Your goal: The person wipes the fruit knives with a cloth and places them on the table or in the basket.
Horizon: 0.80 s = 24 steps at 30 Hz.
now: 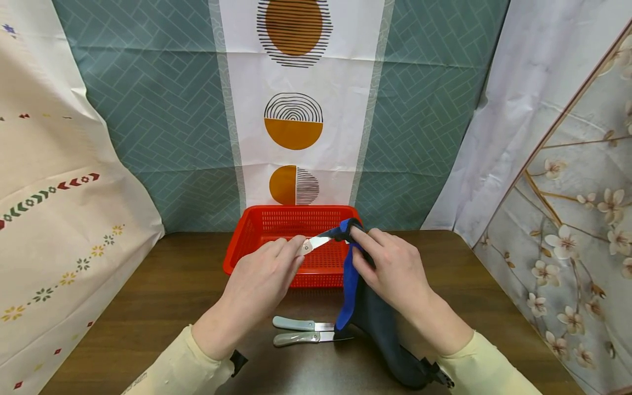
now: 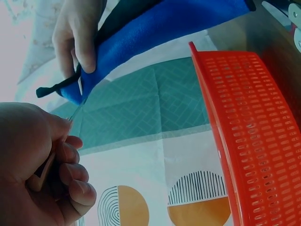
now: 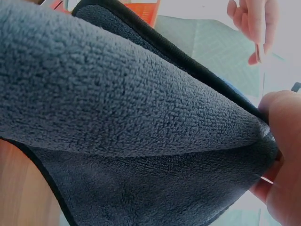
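My left hand (image 1: pixel 264 274) grips a small knife (image 1: pixel 320 241) by its pale handle, most of which is hidden in the fingers. The blade points right and slightly up, toward my right hand (image 1: pixel 395 269). That hand pinches a cloth (image 1: pixel 349 288), bright blue on one face and dark grey on the other, at the far end of the blade. The blade's tip is hidden by the cloth, whose free part hangs down to the table. In the right wrist view the cloth's fluffy grey side (image 3: pixel 127 99) fills most of the picture.
Two more knives lie side by side on the table, one with a light blue handle (image 1: pixel 294 323) and one with a grey-green handle (image 1: pixel 296 339). Their blade ends are near the hanging cloth. A red perforated basket (image 1: pixel 237 249) stands behind the hands, before a patterned curtain (image 1: pixel 168 109).
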Tool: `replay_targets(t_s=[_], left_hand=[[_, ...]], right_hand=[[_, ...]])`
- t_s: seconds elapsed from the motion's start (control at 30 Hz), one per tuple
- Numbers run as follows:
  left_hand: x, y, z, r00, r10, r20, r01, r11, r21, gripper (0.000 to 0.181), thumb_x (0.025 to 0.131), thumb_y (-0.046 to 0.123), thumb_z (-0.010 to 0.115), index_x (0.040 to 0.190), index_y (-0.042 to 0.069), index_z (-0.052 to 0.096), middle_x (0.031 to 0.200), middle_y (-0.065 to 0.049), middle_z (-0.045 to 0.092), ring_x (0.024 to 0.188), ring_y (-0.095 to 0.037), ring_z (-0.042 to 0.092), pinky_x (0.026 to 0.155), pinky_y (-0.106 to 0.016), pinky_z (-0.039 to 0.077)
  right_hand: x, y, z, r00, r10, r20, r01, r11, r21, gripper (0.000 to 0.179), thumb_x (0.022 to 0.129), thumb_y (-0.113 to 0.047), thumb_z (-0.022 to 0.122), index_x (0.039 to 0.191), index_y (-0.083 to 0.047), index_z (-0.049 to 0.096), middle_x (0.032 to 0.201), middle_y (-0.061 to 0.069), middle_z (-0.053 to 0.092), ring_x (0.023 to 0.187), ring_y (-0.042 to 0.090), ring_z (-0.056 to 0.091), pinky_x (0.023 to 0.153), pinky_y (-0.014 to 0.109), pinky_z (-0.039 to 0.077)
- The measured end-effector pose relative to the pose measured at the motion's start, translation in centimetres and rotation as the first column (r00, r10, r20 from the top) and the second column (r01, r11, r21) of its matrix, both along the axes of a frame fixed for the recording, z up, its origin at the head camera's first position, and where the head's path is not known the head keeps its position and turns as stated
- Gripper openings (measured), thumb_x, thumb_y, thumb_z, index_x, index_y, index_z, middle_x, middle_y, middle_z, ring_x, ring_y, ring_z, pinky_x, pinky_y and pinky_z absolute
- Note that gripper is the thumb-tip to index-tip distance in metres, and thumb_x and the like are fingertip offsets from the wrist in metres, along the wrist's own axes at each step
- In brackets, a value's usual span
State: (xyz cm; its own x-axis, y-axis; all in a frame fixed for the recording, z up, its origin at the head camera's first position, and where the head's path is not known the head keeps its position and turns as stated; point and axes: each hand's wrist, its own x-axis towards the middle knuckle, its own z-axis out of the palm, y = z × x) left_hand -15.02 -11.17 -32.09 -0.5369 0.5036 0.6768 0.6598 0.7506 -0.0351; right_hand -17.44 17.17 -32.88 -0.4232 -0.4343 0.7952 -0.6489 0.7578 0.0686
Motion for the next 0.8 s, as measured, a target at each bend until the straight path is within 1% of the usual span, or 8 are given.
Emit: replay_targets(t_s=[0.17, 0.33, 0.43, 0.57, 0.63, 0.8], left_hand=[[-0.1, -0.2, -0.1, 1.000, 0.002, 0.002, -0.002, 1.000, 0.009, 0.042, 0.102, 0.019, 0.081, 0.137, 0.006, 0.063, 0.087, 0.001, 0.060, 0.073, -0.014, 0.055, 0.052, -0.024, 0.046], [-0.2, -0.3, -0.1, 1.000, 0.007, -0.010, -0.007, 1.000, 0.006, 0.041, 0.102, 0.018, 0.081, 0.136, 0.007, 0.063, 0.087, 0.000, 0.059, 0.073, -0.016, 0.055, 0.051, -0.026, 0.045], [-0.3, -0.3, -0.2, 1.000, 0.012, -0.004, -0.012, 1.000, 0.003, 0.040, 0.102, 0.018, 0.080, 0.137, 0.007, 0.063, 0.088, 0.000, 0.060, 0.074, -0.017, 0.058, 0.051, -0.026, 0.047], [-0.4, -0.1, -0.2, 1.000, 0.019, 0.010, -0.019, 1.000, -0.001, 0.041, 0.103, 0.019, 0.079, 0.139, 0.006, 0.064, 0.092, 0.000, 0.065, 0.077, -0.017, 0.062, 0.055, -0.027, 0.052], [-0.4, 0.0, -0.2, 1.000, 0.020, 0.015, -0.020, 1.000, -0.003, 0.042, 0.103, 0.020, 0.079, 0.140, 0.006, 0.064, 0.093, -0.001, 0.066, 0.076, -0.017, 0.062, 0.056, -0.027, 0.053], [-0.3, 0.3, -0.2, 1.000, 0.018, 0.012, -0.018, 1.000, -0.009, 0.041, 0.104, 0.020, 0.079, 0.139, 0.008, 0.063, 0.093, 0.000, 0.066, 0.075, -0.017, 0.061, 0.056, -0.028, 0.053]], right_hand=[[-0.2, 0.6, 0.1, 1.000, -0.027, 0.006, 0.027, 0.999, -0.017, 0.030, 0.100, -0.014, 0.072, 0.129, -0.010, 0.078, 0.083, -0.001, 0.062, 0.064, 0.016, 0.054, 0.053, 0.032, 0.044], [0.0, 0.9, 0.3, 0.999, -0.044, 0.004, 0.045, 0.998, -0.044, 0.028, 0.099, -0.014, 0.072, 0.126, -0.011, 0.078, 0.079, -0.002, 0.056, 0.061, 0.014, 0.047, 0.050, 0.029, 0.038], [0.4, 0.7, 0.5, 1.000, -0.023, 0.003, 0.023, 0.999, -0.044, 0.028, 0.099, -0.015, 0.072, 0.127, -0.011, 0.078, 0.080, -0.003, 0.056, 0.061, 0.014, 0.047, 0.051, 0.030, 0.038], [0.8, -0.1, 0.6, 1.000, 0.021, -0.014, -0.021, 1.000, -0.009, 0.031, 0.098, -0.013, 0.073, 0.128, -0.011, 0.079, 0.084, -0.001, 0.062, 0.062, 0.018, 0.053, 0.053, 0.034, 0.046], [0.9, -0.6, 0.7, 0.999, 0.038, -0.029, -0.038, 0.999, 0.015, 0.032, 0.097, -0.012, 0.073, 0.128, -0.011, 0.079, 0.086, 0.001, 0.064, 0.063, 0.020, 0.056, 0.055, 0.035, 0.049], [1.1, -1.5, 0.5, 0.997, 0.068, -0.038, -0.066, 0.996, 0.054, 0.032, 0.096, -0.012, 0.075, 0.128, -0.012, 0.079, 0.086, 0.001, 0.063, 0.063, 0.020, 0.054, 0.057, 0.034, 0.050]])
